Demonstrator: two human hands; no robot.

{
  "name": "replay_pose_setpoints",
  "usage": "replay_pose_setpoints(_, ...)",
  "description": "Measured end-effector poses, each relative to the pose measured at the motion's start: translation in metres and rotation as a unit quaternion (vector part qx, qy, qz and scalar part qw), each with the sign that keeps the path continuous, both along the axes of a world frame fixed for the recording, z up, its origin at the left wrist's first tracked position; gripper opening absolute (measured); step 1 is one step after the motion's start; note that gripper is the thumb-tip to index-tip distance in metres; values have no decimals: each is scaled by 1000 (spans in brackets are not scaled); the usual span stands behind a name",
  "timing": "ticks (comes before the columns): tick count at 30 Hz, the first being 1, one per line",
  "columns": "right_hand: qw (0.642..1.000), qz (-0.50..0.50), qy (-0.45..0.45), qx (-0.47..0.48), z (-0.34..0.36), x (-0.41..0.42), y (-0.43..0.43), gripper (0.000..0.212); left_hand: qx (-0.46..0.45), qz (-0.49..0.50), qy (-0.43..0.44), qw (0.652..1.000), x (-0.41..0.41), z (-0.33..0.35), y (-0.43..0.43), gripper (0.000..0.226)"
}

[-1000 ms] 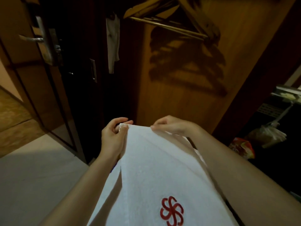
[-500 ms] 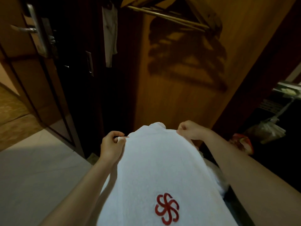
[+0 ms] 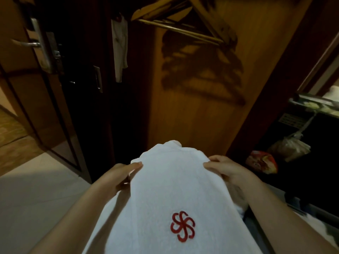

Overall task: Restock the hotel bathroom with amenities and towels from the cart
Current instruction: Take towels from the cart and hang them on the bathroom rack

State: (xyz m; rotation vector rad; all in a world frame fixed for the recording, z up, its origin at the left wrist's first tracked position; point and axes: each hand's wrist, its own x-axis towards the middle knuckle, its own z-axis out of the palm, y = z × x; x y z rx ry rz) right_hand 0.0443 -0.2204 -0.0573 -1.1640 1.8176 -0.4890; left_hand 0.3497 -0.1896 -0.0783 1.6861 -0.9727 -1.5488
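Note:
A white towel (image 3: 176,184) with a red swirl emblem stretches from the bottom of the view up to a folded, bunched far end. My left hand (image 3: 119,175) grips its left edge, thumb lying on top and fingers tucked underneath. On the other side my right hand (image 3: 225,167) holds the right edge the same way, thumb on the cloth. Both forearms run down along the towel's sides. What lies under the towel is hidden.
A wooden wardrobe panel (image 3: 192,99) stands straight ahead with wooden hangers (image 3: 183,21) above. An open door with a metal handle (image 3: 34,44) is at the left over pale floor tiles (image 3: 36,189). The dark cart (image 3: 300,143) at right holds a red packet (image 3: 262,162) and plastic bags.
The towel's far end has been folded over toward me and now bunches up. Both hands slid from the top corners down and apart to the sides.

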Motion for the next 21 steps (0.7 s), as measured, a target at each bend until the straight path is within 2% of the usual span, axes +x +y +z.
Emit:
replay_pose_setpoints(4, 994, -51, -89, 29, 19, 7, 9, 44, -22, -2, 74, 997, -10, 24, 4, 18)
replay_pose_setpoints(7, 989, -64, -130, 21, 35, 15, 19, 51, -51, -12, 80, 995, -23, 43, 10, 18)
replay_pose_setpoints(11, 980, -69, -186, -24, 64, 18, 35, 40, -116, -15, 82, 990, -39, 67, 20, 9)
replay_pose_setpoints(13, 976, -61, -199, -60, 81, 15, 43, 41, -147, -14, 97, 984, -41, 83, 27, 18)
replay_pose_setpoints(17, 965, -41, -221, -138, 112, 10, 59, 66, -182, 29, 115, 976, -46, 119, 43, 31)
replay_pose_setpoints(21, 945, -28, -256, -203, 145, 12, 86, 67, -234, 63, 116, 963, -57, 161, 73, 32)
